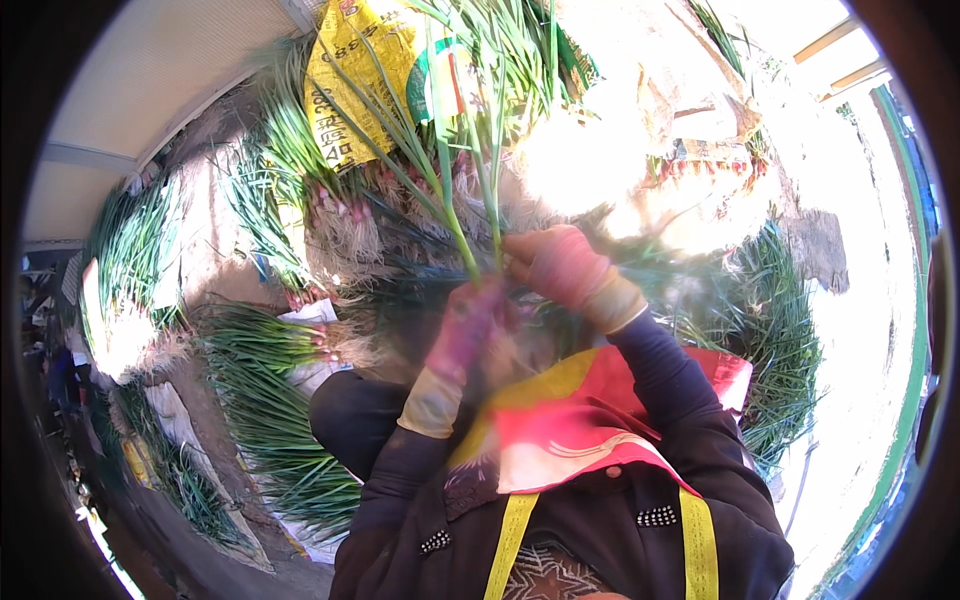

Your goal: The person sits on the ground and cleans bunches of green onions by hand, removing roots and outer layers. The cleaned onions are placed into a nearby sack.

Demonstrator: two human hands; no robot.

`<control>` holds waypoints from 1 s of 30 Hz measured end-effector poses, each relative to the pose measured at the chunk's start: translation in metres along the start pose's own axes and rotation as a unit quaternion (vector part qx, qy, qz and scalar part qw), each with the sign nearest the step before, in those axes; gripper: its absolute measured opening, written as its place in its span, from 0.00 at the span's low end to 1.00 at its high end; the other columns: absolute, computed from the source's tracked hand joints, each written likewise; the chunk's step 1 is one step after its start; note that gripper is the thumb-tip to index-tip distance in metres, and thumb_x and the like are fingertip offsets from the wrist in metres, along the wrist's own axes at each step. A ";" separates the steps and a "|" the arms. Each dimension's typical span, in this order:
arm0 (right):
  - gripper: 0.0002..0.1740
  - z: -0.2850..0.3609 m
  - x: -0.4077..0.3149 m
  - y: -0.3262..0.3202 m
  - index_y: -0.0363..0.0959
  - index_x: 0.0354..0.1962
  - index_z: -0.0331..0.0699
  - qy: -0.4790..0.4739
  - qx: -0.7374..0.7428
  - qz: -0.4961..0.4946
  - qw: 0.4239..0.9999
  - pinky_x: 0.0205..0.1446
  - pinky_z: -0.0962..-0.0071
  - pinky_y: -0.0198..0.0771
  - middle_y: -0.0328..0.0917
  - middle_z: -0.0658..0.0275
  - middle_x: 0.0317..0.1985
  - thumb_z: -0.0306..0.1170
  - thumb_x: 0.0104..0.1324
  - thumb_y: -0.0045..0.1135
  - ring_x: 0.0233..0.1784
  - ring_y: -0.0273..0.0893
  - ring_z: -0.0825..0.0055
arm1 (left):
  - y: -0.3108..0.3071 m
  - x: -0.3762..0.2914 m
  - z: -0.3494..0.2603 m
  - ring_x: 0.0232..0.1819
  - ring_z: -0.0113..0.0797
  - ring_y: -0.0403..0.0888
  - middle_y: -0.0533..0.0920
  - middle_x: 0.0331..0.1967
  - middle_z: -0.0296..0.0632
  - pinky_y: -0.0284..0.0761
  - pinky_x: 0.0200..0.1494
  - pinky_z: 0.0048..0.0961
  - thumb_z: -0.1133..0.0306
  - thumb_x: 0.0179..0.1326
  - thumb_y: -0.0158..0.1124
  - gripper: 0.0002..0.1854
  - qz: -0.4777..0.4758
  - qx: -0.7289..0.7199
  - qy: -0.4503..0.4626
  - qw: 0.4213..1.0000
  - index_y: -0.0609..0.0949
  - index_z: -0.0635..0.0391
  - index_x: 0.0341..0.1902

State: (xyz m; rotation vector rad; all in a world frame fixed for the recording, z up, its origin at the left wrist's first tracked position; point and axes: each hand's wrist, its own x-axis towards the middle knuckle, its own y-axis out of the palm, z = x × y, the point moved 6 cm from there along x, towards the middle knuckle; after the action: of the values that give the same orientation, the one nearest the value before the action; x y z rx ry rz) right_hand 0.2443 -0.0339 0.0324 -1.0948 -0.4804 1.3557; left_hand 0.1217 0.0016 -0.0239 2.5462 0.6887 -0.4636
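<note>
My left hand [466,326], in a pink and cream glove, is closed around the lower part of a few green onion stalks [452,217]. Their long leaves fan out away from me. Beside it my right hand [562,264], gloved the same way, has its fingertips pinched at a second stalk [491,199] just right of the first. Below the hands the roots and bulbs are blurred. A red and yellow apron or plastic sheet [577,427] covers my lap, with yellow straps [697,540] running up my chest.
Green onion bundles with pale roots lie left [281,409], far left [135,262] and ahead [349,225]. A yellow printed sack [360,82] covers part of the far heap. Loose green leaves [772,352] pile up at right. Glare washes out the upper right.
</note>
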 end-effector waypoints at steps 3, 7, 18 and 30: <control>0.15 -0.008 0.002 0.013 0.74 0.31 0.39 0.027 -0.037 -0.024 0.999 0.40 0.62 0.71 0.78 0.55 0.30 0.40 0.57 0.45 0.36 0.77 0.57 | 0.005 0.000 0.000 0.20 0.22 0.69 0.74 0.16 0.33 0.63 0.24 0.19 0.59 0.61 0.53 0.15 0.027 0.001 -0.009 1.000 0.79 0.58 0.39; 0.14 -0.043 0.012 0.045 0.75 0.28 0.39 0.098 -0.012 -0.097 0.990 0.39 0.63 0.71 0.78 0.55 0.30 0.40 0.56 0.46 0.34 0.77 0.57 | 0.007 -0.006 0.001 0.21 0.23 0.70 0.75 0.17 0.35 0.65 0.25 0.22 0.59 0.60 0.54 0.16 -0.004 -0.033 -0.030 0.999 0.79 0.60 0.40; 0.19 -0.132 -0.005 0.027 0.72 0.43 0.36 0.065 0.112 -0.151 0.980 0.48 0.67 0.67 0.75 0.51 0.39 0.34 0.53 0.49 0.45 0.73 0.56 | -0.010 -0.025 -0.044 0.19 0.27 0.73 0.75 0.18 0.39 0.73 0.28 0.21 0.64 0.63 0.50 0.14 -0.089 -0.173 0.124 0.973 0.75 0.64 0.40; 0.25 -0.049 0.148 -0.074 0.63 0.54 0.45 0.094 0.029 -0.372 0.923 0.55 0.61 0.63 0.70 0.52 0.48 0.38 0.57 0.49 0.50 0.70 0.55 | -0.030 -0.017 -0.032 0.17 0.27 0.71 0.71 0.17 0.32 0.73 0.25 0.26 0.65 0.63 0.53 0.12 -0.135 -0.174 0.081 0.972 0.75 0.61 0.44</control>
State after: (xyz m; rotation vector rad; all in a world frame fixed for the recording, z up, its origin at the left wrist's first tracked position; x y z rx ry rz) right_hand 0.3563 0.0971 0.0270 -0.8495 -0.6253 0.5853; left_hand 0.0978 0.0342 0.0003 2.1829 1.0823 -0.1971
